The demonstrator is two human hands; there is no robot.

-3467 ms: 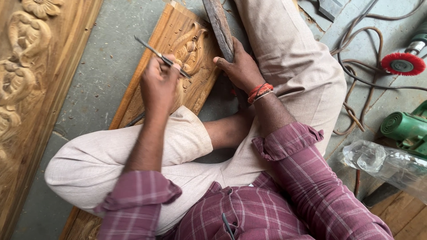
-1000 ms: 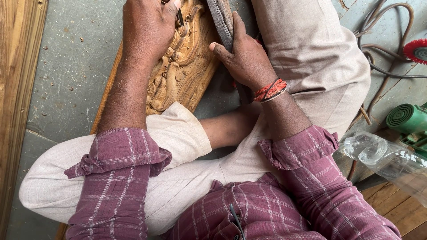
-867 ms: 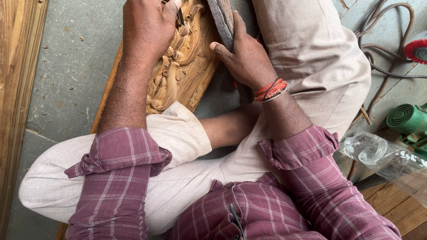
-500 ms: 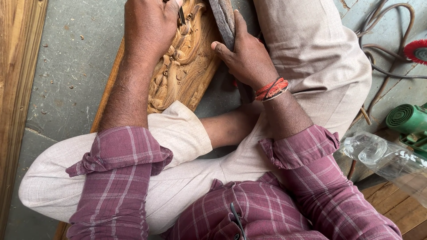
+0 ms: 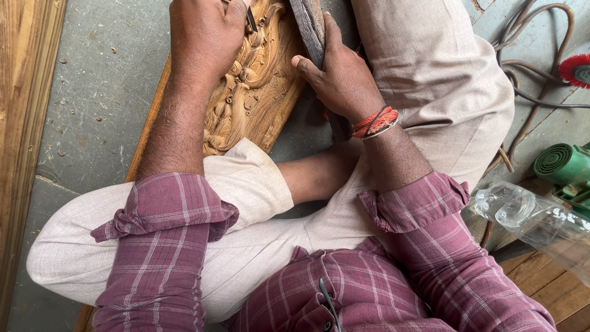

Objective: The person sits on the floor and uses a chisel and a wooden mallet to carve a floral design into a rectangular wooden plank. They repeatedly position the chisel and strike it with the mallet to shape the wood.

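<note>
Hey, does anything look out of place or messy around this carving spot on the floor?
A clear plastic bottle lies on its side by the right knee, and cables trail loose across the floor. Nothing looks spilled or broken. The carved panel lies flat, angled under the left hand.

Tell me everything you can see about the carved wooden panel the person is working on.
The carved wooden panel is a light brown plank lying flat on the grey floor, slanting from lower left to upper right. Its face carries deep floral relief; the plain edge shows along the left. The left hand rests on it, gripping a thin metal chisel whose tip meets the carving. The right hand holds a dark wooden mallet at its right edge. The person's trouser leg covers its lower part.
</note>
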